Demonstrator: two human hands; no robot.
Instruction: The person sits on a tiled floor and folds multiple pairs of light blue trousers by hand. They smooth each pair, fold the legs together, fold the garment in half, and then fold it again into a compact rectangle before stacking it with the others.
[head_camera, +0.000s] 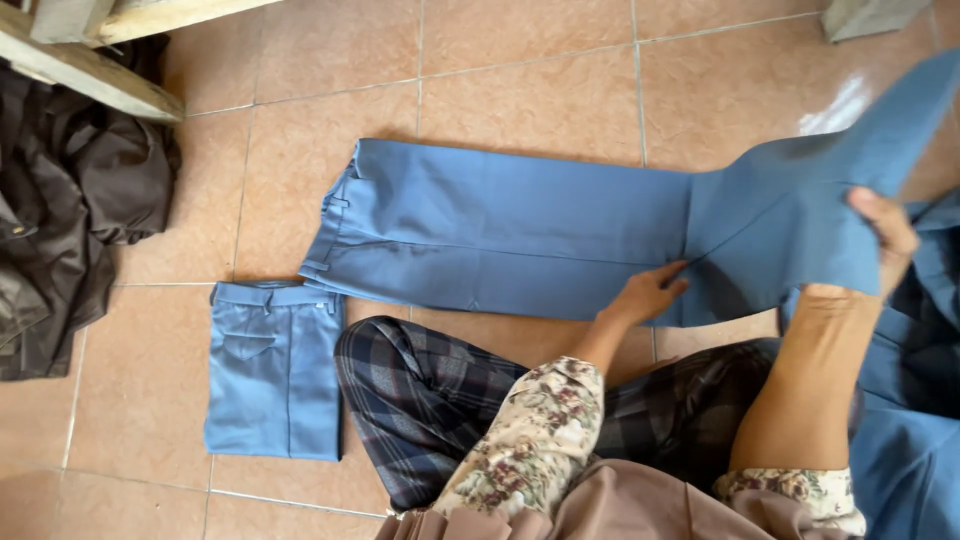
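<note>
1. Left hand (648, 294): fingers flat, spread, pressing down on the blue trousers (520, 232) at mid-leg, prob. to pin the cloth where the fold line runs.
2. Right hand (884, 236): fingers clenched on the leg end, thumb on top; that part is lifted off the tiled floor (520, 70) and turned back over toward the left fingers.
3. Trousers lie flat, waistband far left of both hands.
4. Folded blue trousers (272, 366) sit well left of the left fingers, beside the plaid-clad knee.
5. Dark clothes pile (70, 200) far left; more blue cloth (915, 440) below the right fingers.
</note>
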